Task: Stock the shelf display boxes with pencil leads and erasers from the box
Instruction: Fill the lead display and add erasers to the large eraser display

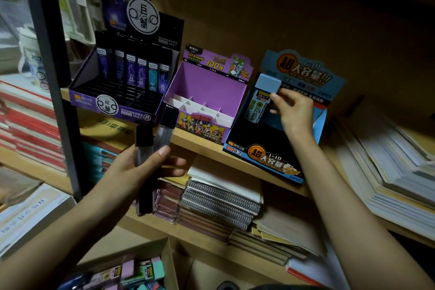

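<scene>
The pale blue, flat plastic lead case with the square blue cap is in your right hand, pinched near its top between thumb and fingers and held tilted over the back of the blue cardboard display box. That box's dark well looks otherwise empty. You appear to be at the placing step: lower the case upright against the rear wall, then let go.

Your left hand grips two smoky clear lead tubes with black caps, thumb pressed across them. They seem to belong next in the black and purple slotted display box, which holds one back row of similar tubes. Between the two boxes stands a purple display box with white dividers, with nothing in it.

All three sit on a wooden shelf. Below lie spiral notebooks; paper stacks sit to the right. The open brown cardboard box of pastel erasers waits at the bottom.
</scene>
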A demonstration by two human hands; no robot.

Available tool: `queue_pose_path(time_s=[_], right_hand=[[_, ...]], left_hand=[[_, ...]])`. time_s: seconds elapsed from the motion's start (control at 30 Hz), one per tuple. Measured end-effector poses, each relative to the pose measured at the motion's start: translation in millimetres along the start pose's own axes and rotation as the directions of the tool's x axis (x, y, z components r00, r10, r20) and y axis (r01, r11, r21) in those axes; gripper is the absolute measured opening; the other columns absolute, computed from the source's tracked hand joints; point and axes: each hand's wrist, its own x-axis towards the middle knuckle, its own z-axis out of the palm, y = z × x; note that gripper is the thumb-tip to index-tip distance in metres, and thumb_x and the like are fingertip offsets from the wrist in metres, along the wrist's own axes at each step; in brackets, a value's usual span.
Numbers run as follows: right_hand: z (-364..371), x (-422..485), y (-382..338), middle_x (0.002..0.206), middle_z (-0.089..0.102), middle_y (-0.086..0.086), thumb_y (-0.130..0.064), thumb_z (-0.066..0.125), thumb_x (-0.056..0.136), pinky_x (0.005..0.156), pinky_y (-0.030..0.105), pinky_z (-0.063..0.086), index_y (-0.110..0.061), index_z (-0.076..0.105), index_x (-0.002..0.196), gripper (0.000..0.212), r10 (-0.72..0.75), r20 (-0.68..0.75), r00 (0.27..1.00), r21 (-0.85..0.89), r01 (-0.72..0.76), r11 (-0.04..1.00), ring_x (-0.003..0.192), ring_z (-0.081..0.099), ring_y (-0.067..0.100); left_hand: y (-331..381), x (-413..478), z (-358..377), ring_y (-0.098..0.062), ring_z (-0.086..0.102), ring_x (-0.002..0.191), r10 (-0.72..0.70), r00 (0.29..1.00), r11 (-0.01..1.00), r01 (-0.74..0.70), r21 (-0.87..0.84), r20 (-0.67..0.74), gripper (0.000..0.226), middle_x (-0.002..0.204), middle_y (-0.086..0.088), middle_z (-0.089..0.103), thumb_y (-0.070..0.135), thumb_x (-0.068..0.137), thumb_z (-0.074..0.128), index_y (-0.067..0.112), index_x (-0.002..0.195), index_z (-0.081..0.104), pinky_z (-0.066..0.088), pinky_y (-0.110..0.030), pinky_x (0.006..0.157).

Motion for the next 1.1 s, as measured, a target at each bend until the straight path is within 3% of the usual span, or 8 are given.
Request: queue_pose_path(time_s=[0.23,0.43,0.6,0.7,0.8,0.93,1.03,1.1], right_hand=[[-0.9,-0.9,7.6,0.103,0.066,0.011,-0.011,0.064,0.088,0.066,0.018,0.057,0.002,0.064,0.115,0.03,0.079,0.083,0.993,-0.095,-0.071,0.993,0.09,0.065,0.018],[-3.1,-8.2,7.0,0.076,0.07,0.012,-0.025,0.062,0.09,0.071,0.031,0.054,-0.004,0.071,0.086,0.023,0.055,0.085,0.995,-0.381,-0.019,0.924,0.065,0.064,0.015],[-8.2,-19.5,-14.6,0.072,0.066,0.006,-0.041,0.057,0.091,0.061,0.03,0.041,-0.011,0.07,0.079,0.035,0.016,0.068,0.998,-0.697,0.036,0.717,0.074,0.061,0.023],[0.2,-45.1,-42.4,0.068,0.065,0.002,-0.035,0.054,0.093,0.06,0.028,0.043,-0.014,0.068,0.077,0.03,-0.079,0.161,0.984,-0.445,0.144,0.884,0.066,0.062,0.016],[34.3,-91.8,-69.7,0.074,0.066,-0.001,-0.029,0.053,0.094,0.059,0.022,0.048,-0.017,0.066,0.081,0.022,0.045,0.496,0.867,-0.072,-0.01,0.997,0.065,0.062,0.007],[74.8,-131.5,-88.5,0.066,0.057,0.011,-0.024,0.053,0.095,0.054,0.026,0.047,-0.002,0.057,0.084,0.025,0.103,0.742,0.663,0.152,-0.316,0.937,0.052,0.057,0.02],[89.3,-143.2,-103.9,0.061,0.056,0.013,-0.013,0.05,0.096,0.044,0.024,0.042,0.008,0.054,0.086,0.024,0.091,0.728,0.68,0.242,-0.379,0.893,0.038,0.05,0.017],[96.9,-147.4,-116.1,0.052,0.054,0.016,-0.006,0.046,0.097,0.05,0.017,0.041,0.008,0.055,0.075,0.027,0.131,0.688,0.714,0.29,-0.436,0.852,0.038,0.049,0.008]], left_hand=[[-1.6,0.7,0.3,-0.022,0.073,0.081,-0.004,1.0,1.0,0.004,-0.018,0.006,0.03,0.094,-0.01,0.074,0.029,0.078,0.054,0.015,0.104,0.058,0.058,-0.029,0.057],[-1.5,-1.1,1.6,-0.021,0.073,0.08,-0.018,1.0,1.0,0.018,-0.015,0.009,0.031,0.093,-0.009,0.074,0.029,0.079,0.054,0.014,0.105,0.058,0.056,-0.025,0.055],[1.4,-3.2,1.2,-0.02,0.072,0.077,-0.023,1.0,1.0,0.023,-0.009,0.008,0.033,0.093,-0.009,0.074,0.03,0.081,0.054,0.012,0.11,0.057,0.057,-0.026,0.056],[3.8,-4.6,0.4,-0.019,0.072,0.076,-0.017,1.0,1.0,0.017,0.002,0.012,0.034,0.093,-0.009,0.074,0.029,0.082,0.053,0.012,0.112,0.055,0.058,-0.026,0.059],[7.1,-6.1,1.6,-0.014,0.068,0.064,-0.025,0.999,1.0,0.026,-0.009,0.027,0.032,0.087,-0.007,0.074,0.028,0.084,0.053,0.013,0.112,0.054,0.054,-0.022,0.052],[11.9,-12.5,1.1,-0.007,0.049,0.047,-0.019,0.997,1.0,0.018,0.003,0.076,0.026,0.07,-0.002,0.067,0.027,0.087,0.051,0.006,0.102,0.054,0.044,-0.017,0.044],[15.7,-10.8,-4.7,-0.006,0.041,0.042,-0.029,0.999,0.999,0.03,-0.015,0.04,0.035,0.064,0.0,0.061,0.046,0.082,0.053,0.014,0.096,0.058,0.035,-0.016,0.039],[19.4,-7.0,-9.4,-0.007,0.036,0.035,-0.099,0.995,0.99,0.096,-0.103,-0.021,0.055,0.058,-0.001,0.057,0.065,0.074,0.045,0.02,0.098,0.065,0.029,-0.017,0.034]])
